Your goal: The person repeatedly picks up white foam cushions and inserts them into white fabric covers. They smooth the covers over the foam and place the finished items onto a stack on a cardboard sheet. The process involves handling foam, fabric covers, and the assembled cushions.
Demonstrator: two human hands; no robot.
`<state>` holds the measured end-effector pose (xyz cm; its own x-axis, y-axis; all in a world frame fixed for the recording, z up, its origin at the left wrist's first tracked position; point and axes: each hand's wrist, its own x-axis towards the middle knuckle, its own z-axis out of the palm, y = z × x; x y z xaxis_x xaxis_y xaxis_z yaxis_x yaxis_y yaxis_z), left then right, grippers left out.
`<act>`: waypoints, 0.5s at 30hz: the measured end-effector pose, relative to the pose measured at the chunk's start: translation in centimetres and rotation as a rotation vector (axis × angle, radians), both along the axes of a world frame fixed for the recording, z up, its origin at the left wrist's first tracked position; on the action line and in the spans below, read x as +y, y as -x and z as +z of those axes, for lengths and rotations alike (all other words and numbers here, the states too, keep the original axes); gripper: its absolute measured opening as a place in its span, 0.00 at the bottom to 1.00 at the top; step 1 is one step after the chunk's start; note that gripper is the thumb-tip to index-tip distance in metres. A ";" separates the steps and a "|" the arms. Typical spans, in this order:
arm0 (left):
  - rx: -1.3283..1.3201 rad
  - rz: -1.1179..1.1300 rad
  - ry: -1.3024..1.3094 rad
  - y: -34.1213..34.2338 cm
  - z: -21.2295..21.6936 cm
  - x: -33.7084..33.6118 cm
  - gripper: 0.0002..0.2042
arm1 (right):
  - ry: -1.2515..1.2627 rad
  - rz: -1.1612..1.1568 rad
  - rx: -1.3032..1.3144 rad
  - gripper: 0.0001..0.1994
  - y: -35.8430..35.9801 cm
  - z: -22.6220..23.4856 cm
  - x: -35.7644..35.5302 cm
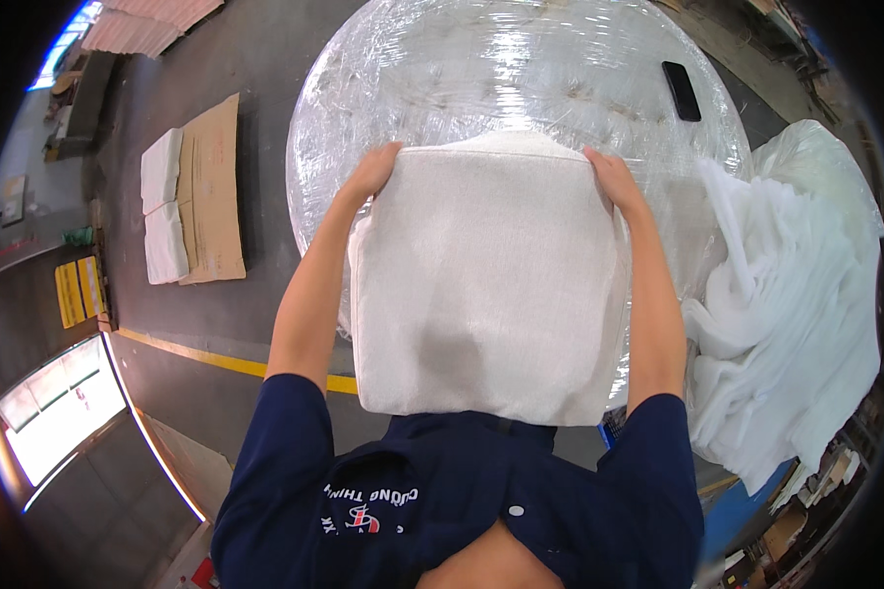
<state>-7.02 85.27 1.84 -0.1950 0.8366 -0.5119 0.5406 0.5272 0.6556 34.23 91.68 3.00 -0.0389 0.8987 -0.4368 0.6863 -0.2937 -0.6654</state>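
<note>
A squarish cream fabric cushion (491, 285) rests against my front and on a big round bundle wrapped in clear film (413, 69). At its far left corner my left hand (373, 172) is closed, the thumb lying along the edge. My right hand (614, 180) grips the far right corner in the same way. Both forearms run along the cushion's sides. Between the hands, a cream flap (521, 143) rises past the far seam. Most of my fingers are hidden under the cushion.
A black phone (682, 91) lies on the wrapped bundle at the far right. White wadding (786, 314) is heaped at the right. On the floor to the left, folded white pieces (165, 206) lie by a cardboard sheet (212, 191). A yellow line (236, 363) crosses the floor.
</note>
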 end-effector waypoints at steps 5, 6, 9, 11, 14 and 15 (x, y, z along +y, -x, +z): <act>-0.354 0.107 0.205 -0.5 -0.1 0.0 0.36 | 0.135 0.008 -0.017 0.37 -3.2 -1.5 -1.1; -0.410 0.151 0.245 0.2 0.0 -0.1 0.36 | 0.201 -0.058 0.081 0.36 -3.4 -1.3 -0.9; -0.535 0.257 0.364 5.1 0.2 -3.2 0.33 | 0.210 -0.327 0.379 0.33 -4.7 -0.7 -3.2; -0.519 0.226 0.229 6.6 1.1 -6.0 0.28 | -0.058 -0.536 0.407 0.28 -8.8 -0.3 -8.3; -0.183 0.326 -0.269 9.6 1.7 -15.1 0.17 | -0.324 -0.463 0.007 0.19 -14.3 2.2 -17.6; -0.140 0.269 -0.240 10.4 1.6 -19.2 0.17 | -0.244 -0.442 -0.054 0.19 -15.9 2.8 -21.7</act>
<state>-17.41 66.10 3.48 -0.3661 0.8643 -0.3448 0.3002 0.4604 0.8354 50.10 69.95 5.83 0.3851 0.9002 -0.2034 0.5665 -0.4045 -0.7179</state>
